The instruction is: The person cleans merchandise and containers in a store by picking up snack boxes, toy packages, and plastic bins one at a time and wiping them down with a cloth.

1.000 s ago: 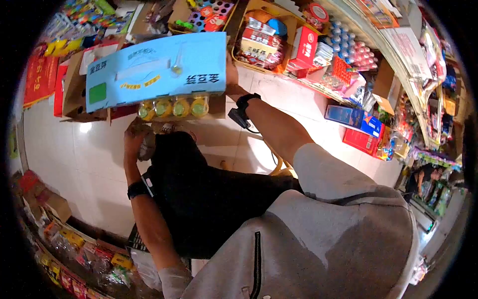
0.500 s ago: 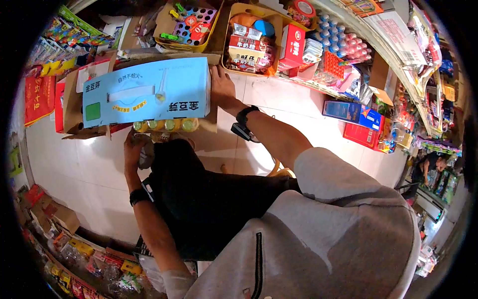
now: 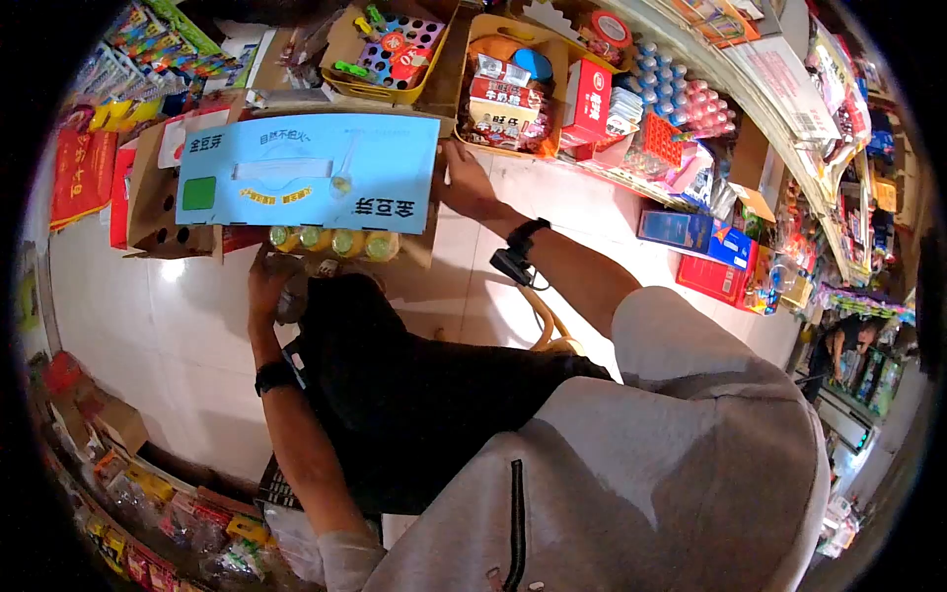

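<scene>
A light blue box (image 3: 306, 173) with dark lettering lies over a cardboard carton, and a row of yellow-green-topped bottles (image 3: 345, 243) shows beneath its near edge. My right hand (image 3: 464, 180) is at the right end of the box and carton, fingers bent against that side. Near the lower left of the bottles, my left hand (image 3: 266, 286) is beside my knee, around a clear, partly hidden item that looks like a bottle. Its fingertips reach the near edge of the carton.
Yellow-edged baskets (image 3: 508, 84) of sweets stand beyond the carton. Shelves (image 3: 809, 187) of goods curve along the right, with blue and red boxes (image 3: 695, 237) below. Packaged goods (image 3: 178, 513) line the lower left. Another person (image 3: 850, 345) is at the far right.
Compared with the earlier frames, the blue box has shifted slightly and lies more level. My right hand has stayed at its right end, with the fingers now more bent.
</scene>
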Demonstrator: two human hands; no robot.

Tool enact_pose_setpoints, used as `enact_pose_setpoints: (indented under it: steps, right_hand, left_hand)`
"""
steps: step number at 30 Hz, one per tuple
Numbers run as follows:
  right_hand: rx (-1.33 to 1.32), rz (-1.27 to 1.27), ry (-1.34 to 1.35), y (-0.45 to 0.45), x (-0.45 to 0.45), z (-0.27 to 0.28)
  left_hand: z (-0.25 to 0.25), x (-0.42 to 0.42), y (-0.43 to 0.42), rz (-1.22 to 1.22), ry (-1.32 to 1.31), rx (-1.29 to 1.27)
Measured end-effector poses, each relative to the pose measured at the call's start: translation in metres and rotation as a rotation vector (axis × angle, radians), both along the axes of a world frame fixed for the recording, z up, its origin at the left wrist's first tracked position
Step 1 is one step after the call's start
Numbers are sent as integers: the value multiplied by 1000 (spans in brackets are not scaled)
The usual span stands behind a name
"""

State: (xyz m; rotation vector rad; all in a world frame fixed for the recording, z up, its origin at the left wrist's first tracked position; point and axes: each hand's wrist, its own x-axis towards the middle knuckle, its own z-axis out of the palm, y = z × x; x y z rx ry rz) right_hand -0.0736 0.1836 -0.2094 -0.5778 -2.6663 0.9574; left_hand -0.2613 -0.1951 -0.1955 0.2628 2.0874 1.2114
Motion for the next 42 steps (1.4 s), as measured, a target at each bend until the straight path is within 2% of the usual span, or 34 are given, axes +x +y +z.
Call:
enact_pose_setpoints:
  steps: [1,2,3,5,8,12,14,17,19,22,23,25,26,27,29,31,33,34,36,39,42]
  right_hand:
    - [-114,36,7,6,3,3]
    - [25,-32,71,6,6,5]
    - [28,-26,74,13,10,5]
    - [-57,34,-190,29,22,5]
    - [89,-77,-95,37,37,1]
    - [223,-6,-67,51,33,6]
    - [119,-92,-347,55,25,20]
    - [161,-158,-281,59,16,12]
    - [181,-179,-372,56,9,14]
    - [153,-150,-247,42,8,3]
    - [88,-122,-90,35,10,-7]
    - [-132,-164,-60,26,2,-21]
    - [-337,-234,-161,22,-3,-21]
    - [-335,-232,-162,19,-8,-36]
    - [-662,-328,32,18,-15,-73]
    - [-729,-335,14,13,-14,-58]
    - [-974,-407,21,4,-13,-38]
    - [-971,-406,19,4,-13,-37]
    - [-1232,-556,10,2,-14,-29]
    - [-1247,-472,-96,-8,-14,-10]
    - [-1202,-289,-75,2,-17,-74]
  left_hand:
    - [1,1,-1,-17,5,8]
    - [2,1,-1,-33,10,18]
    - [0,-1,-2,-27,13,22]
    - [-7,-2,-4,-3,-2,47]
    - [-32,-13,-15,11,18,-85]
    - [-33,-13,-16,-42,121,-134]
    - [-31,-11,-14,-48,126,-111]
    - [-47,-15,-25,-35,113,-84]
    - [-47,-15,-24,-33,102,-68]
    - [-43,-15,-23,-75,141,-104]
    - [-41,-15,-21,-117,191,-144]
    - [-50,-17,-23,-97,201,-106]
    - [-56,-17,-27,-79,210,-75]
    - [-69,-19,-32,-77,209,-74]
    - [-91,-25,-41,-49,271,-33]
    - [-77,-20,-33,-45,273,-57]
    - [-50,-14,-21,-40,276,-79]
    - [-34,-9,-15,-19,174,-56]
    - [-28,-6,-14,7,71,-30]
    - [-37,-15,-18,-31,190,-121]
    - [-46,-16,-20,-78,283,-105]
